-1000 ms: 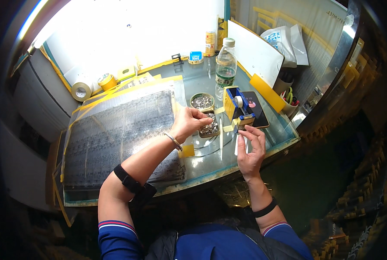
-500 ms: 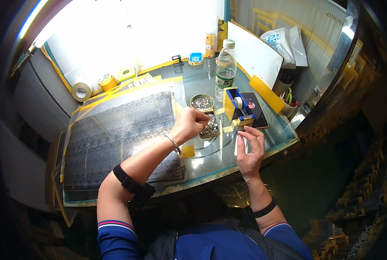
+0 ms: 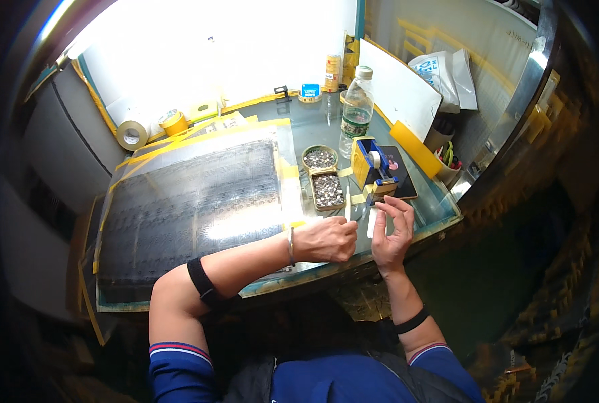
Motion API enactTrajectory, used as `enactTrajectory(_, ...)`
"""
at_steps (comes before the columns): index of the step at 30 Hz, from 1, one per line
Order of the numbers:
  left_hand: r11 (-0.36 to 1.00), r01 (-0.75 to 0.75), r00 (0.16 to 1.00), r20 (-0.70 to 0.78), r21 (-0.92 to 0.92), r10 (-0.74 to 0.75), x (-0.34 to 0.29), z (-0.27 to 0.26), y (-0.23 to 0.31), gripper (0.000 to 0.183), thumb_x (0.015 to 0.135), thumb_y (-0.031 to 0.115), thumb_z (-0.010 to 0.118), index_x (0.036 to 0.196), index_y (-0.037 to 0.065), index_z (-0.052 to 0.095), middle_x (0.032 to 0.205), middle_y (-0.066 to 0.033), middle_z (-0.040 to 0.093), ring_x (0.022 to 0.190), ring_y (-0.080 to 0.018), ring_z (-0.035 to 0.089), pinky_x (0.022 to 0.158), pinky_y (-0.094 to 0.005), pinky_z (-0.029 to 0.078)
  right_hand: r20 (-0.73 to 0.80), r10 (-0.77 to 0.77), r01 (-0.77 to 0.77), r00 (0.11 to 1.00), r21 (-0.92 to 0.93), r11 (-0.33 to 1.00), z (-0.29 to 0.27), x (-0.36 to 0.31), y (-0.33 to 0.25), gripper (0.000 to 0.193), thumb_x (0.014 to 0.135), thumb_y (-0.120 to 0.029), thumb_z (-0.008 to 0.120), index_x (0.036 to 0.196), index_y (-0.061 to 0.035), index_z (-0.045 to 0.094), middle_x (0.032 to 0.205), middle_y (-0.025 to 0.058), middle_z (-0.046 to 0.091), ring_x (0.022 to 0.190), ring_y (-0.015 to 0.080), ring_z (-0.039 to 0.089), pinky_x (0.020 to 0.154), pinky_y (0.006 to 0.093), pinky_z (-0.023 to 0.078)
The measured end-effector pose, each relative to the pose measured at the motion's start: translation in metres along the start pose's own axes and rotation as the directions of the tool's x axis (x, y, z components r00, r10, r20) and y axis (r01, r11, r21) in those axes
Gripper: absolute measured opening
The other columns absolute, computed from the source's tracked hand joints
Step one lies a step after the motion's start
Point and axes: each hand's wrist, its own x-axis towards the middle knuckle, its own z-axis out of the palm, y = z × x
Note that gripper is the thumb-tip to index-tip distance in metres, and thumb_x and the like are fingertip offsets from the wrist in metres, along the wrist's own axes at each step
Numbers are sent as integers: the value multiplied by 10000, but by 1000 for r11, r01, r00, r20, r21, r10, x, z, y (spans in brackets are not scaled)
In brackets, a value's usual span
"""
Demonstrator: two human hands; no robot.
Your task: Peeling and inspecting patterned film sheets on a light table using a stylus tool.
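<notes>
My left hand, a metal bangle at its wrist, is closed in a fist with the fingertips hidden. It covers the lower end of a slim white stick on the glass tabletop; I cannot tell whether the fingers grip it. My right hand pinches thumb against fingers, in front of the tape dispenser. Whatever sits in that pinch is too small to name. Beyond the hands stand a rectangular tin and a round tin, both filled with small grey and white bits. A white strip lies beside my right thumb.
A large dark patterned sheet covers the table's left side. Behind the tins stands a plastic bottle. A dark tablet-like device lies by the dispenser. Tape rolls rest at back left, a pen cup at right.
My left hand has come down from the rectangular tin toward me, uncovering the tin, and now lies over the stick's lower end. My right hand has barely moved. The view has shifted slightly.
</notes>
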Motion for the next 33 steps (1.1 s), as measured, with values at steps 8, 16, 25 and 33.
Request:
enactTrajectory(8, 994, 70, 914, -393, -89, -100, -38, -71, 33, 269, 637, 105, 653, 866, -38, 649, 987, -142, 635, 777, -183, 593, 641, -281, 505, 406, -76, 13, 911, 156, 988, 8, -18, -50, 391, 726, -123, 711, 1103, -92, 607, 739, 105, 520, 618, 271, 538, 561, 351, 438)
enactTrajectory(16, 435, 809, 413, -144, -396, -899, -138, -71, 82, 433, 733, 175, 745, 1109, 3, 617, 1146, -192, 608, 1016, -316, 611, 875, -393, 492, 598, 200, -473, 776, 342, 812, 43, -15, -69, 184, 955, -179, 503, 907, -9, 558, 722, 113, 644, 653, 175, 632, 600, 296, 498)
enactTrajectory(25, 231, 899, 249, 0, -373, -968, -158, -70, 106, 449, 615, 307, 831, 938, 31, 686, 1031, -138, 663, 1021, -303, 612, 901, -404, 470, 677, 310, -655, 667, 335, 678, 53, -19, -60, 250, 984, -226, 460, 953, 2, 558, 765, 90, 661, 719, 127, 625, 691, 265, 509)
enactTrajectory(33, 376, 837, 385, -60, -396, -921, -116, -52, 102, 479, 655, 318, 812, 1009, 35, 658, 1115, -153, 625, 1070, -309, 595, 932, -400, 471, 681, 315, -653, 661, 314, 689, 53, -17, -62, 239, 987, -218, 454, 951, -1, 545, 763, 84, 645, 720, 120, 614, 696, 251, 499)
